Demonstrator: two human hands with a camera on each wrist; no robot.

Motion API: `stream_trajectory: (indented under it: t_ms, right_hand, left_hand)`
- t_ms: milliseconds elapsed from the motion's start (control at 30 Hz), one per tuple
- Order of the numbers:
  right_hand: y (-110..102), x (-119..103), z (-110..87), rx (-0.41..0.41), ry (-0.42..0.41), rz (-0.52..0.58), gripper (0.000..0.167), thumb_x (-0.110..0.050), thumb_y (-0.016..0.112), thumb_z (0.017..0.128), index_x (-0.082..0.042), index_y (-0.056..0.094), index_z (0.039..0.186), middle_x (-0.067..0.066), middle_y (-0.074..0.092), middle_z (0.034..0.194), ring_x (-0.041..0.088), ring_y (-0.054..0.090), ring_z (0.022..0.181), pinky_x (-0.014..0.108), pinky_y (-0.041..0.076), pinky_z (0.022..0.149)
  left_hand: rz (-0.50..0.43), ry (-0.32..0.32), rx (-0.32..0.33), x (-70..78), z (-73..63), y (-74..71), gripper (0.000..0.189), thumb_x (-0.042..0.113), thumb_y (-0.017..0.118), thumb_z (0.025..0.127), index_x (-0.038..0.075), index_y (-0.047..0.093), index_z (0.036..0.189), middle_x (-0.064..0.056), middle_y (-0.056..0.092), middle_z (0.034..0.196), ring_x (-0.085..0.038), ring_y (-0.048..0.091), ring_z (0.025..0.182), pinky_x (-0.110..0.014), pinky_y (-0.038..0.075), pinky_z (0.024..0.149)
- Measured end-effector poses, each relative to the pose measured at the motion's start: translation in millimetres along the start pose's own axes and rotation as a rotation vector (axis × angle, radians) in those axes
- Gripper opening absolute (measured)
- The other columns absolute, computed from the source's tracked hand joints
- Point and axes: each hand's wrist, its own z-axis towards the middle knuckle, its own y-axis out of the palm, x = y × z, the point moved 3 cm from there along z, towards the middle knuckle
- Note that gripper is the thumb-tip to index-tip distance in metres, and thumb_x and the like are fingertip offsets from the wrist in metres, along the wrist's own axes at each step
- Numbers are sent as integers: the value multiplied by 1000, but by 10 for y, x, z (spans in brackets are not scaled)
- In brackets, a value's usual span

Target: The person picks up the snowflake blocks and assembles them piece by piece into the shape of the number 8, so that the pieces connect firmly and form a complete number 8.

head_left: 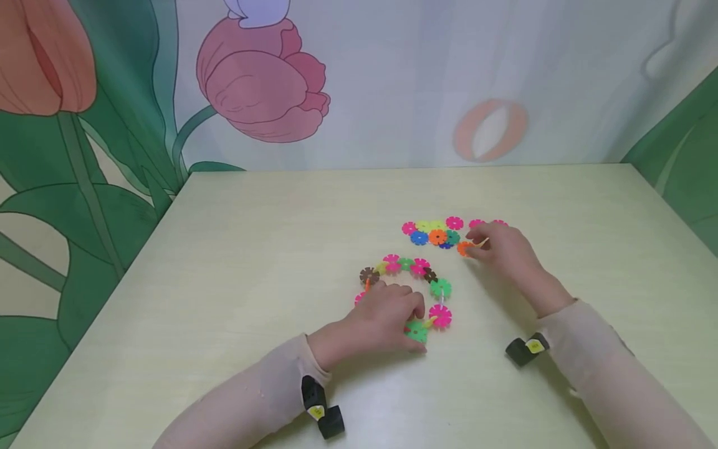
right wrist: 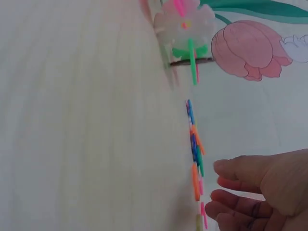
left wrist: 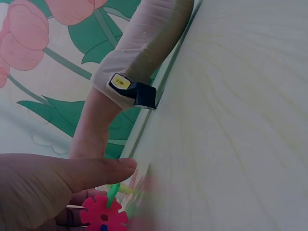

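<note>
On the pale worktop (head_left: 269, 249), I see the left grip (head_left: 380, 321) pinching a round, colourful plastic flower chain (head_left: 440, 288); tugging could pop it apart. The right grip (head_left: 507, 254) is spread.

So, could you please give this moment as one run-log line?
left hand: curled around chain of interlocked snowflake discs | right hand: beside loose snowflake discs | surface: pale table

1. My left hand (left wrist: 38, 192) comes in at lower left, thumb stretched out straight.
2. Just below my thumb stands a pink notched disc (left wrist: 104, 209), partly covering my fingers.
3. A green piece (left wrist: 113, 193) touches it, edge-on.
4. Beyond, my other sleeve (left wrist: 144, 41) carries a black device (left wrist: 143, 94).
</note>
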Motion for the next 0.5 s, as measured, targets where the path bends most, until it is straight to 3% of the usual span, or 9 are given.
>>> stream_trajectory:
  t_ms: [233,367,500]
  right_hand:
    - [53,100,99,-51,57,-15,37,-18,69,88,1,63,119,20,63,110,35,57,100,44,51,85]
    - [71,115,153,-76,69,-31,35,-19,70,87,0,64,115,19,63,107,33,56,97,43,50,84]
    - [74,118,176,-88,56,-32,33,-19,70,87,2,62,112,20,63,104,32,56,96,44,48,85]
  left_hand:
    - [-68,-12,53,-51,-9,-28,30,39,79,78,18,65,93,10,52,74,-3,48,71,-27,35,80]
    - [-100,-41,92,-83,4,-34,31,39,76,81,18,68,101,9,58,79,-4,53,77,-38,39,99]
    - [-139,-65,121,-108,16,-41,33,38,74,83,18,68,108,8,63,80,-4,57,77,-52,31,110]
